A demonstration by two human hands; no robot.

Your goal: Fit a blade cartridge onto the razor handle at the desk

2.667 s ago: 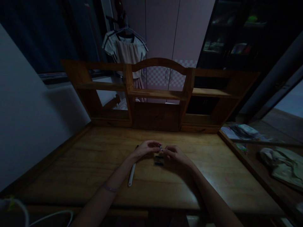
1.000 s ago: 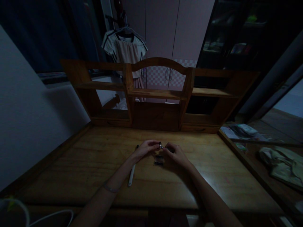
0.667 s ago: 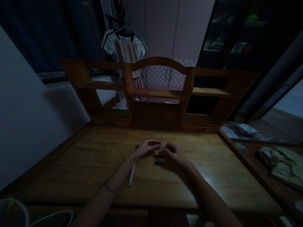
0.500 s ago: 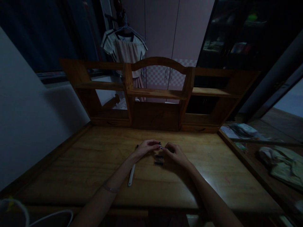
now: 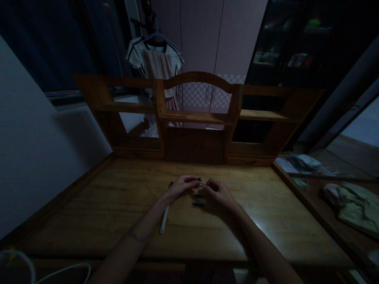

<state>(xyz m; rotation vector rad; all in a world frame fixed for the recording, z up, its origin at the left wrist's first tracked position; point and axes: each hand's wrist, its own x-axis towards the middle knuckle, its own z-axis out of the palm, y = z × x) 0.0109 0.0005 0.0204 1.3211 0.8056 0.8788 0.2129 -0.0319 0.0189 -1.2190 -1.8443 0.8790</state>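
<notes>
Above the middle of the desk, my left hand (image 5: pixel 181 187) pinches a small dark piece (image 5: pixel 199 180) between thumb and fingertips. My right hand (image 5: pixel 220 193) is closed round a small tool with a thin shiny metal tip (image 5: pixel 201 184), which meets the dark piece. Most of the tool is hidden in the fingers, and its exact kind is too small and dim to tell. Just below the hands, a couple of small dark strips (image 5: pixel 198 204) lie on the wood. A long white stick-like thing (image 5: pixel 164 221) with a dark far end lies partly beneath my left wrist.
The wooden desk (image 5: pixel 118 197) has a shelf unit (image 5: pixel 195 116) along its back edge. A wall (image 5: pixel 44 157) borders the left side. White cables (image 5: pixel 68 267) curve at the lower left. Folded cloth (image 5: pixel 355 205) lies on a lower surface at the right.
My hands stay almost in place. The fingers of my right hand and the metal tip shift very slightly against the dark piece.
</notes>
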